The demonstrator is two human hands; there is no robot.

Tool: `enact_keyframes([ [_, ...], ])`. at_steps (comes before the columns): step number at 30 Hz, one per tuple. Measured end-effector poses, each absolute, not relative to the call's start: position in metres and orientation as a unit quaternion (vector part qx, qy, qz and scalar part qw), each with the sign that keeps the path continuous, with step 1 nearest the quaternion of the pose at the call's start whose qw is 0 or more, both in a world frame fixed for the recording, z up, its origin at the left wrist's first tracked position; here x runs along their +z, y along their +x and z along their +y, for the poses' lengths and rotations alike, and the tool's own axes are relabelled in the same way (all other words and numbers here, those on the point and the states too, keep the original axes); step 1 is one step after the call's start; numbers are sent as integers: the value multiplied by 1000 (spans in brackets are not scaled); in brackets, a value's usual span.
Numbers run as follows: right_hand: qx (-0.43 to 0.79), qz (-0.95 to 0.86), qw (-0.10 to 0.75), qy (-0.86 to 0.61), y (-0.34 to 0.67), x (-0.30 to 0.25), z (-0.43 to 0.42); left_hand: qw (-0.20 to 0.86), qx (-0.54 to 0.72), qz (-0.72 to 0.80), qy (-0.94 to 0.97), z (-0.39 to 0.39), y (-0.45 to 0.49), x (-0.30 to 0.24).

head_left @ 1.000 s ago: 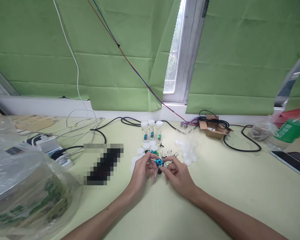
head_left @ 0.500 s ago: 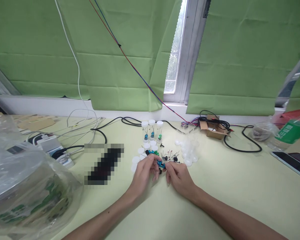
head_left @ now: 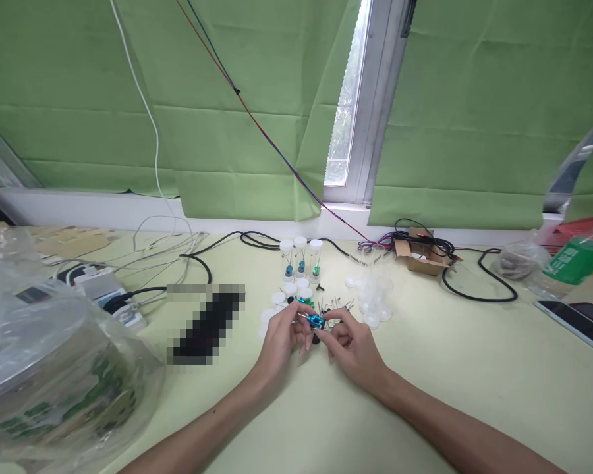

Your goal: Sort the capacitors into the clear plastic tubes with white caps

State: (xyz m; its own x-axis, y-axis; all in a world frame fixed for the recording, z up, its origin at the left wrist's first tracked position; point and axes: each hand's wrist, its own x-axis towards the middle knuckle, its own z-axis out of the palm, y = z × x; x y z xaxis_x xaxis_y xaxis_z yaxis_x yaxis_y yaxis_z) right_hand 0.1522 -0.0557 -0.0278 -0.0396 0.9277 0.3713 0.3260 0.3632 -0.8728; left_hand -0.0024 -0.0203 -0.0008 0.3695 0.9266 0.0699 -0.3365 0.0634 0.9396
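Note:
A small shiny blue metal part (head_left: 315,320) with a thin metal rod sticking out to the left is between my hands. My left hand (head_left: 282,334) is closed, pinching the rod side of it. Thumb and index finger of my right hand (head_left: 354,343) bracket the part's right end, the other fingers curled in. Just beyond lies a pile of thin metal rods (head_left: 343,306) and small black pieces, partly hidden by my fingers. More blue and green parts (head_left: 304,301) lie behind my left fingertips. Three clear tubes with white caps (head_left: 300,245) stand upright farther back, each with a coloured part inside.
White round caps (head_left: 278,298) lie left of the pile, and clear plastic tubes (head_left: 375,296) are heaped to its right. Plastic-wrapped goods (head_left: 64,382) and a power strip (head_left: 123,309) occupy the left. A small cardboard box (head_left: 425,263), bottle (head_left: 578,260) and phone (head_left: 573,326) sit right.
My right thumb and index finger have spread from a tight pinch, and the blue part shows more fully. It has shifted slightly left, with its rod now visible.

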Motion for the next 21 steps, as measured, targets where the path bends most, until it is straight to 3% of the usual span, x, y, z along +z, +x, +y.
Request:
enact_keyframes([
  [21,288,-669,490,-478,154,-29,-54,660,460,294,516,-20,-3,-5],
])
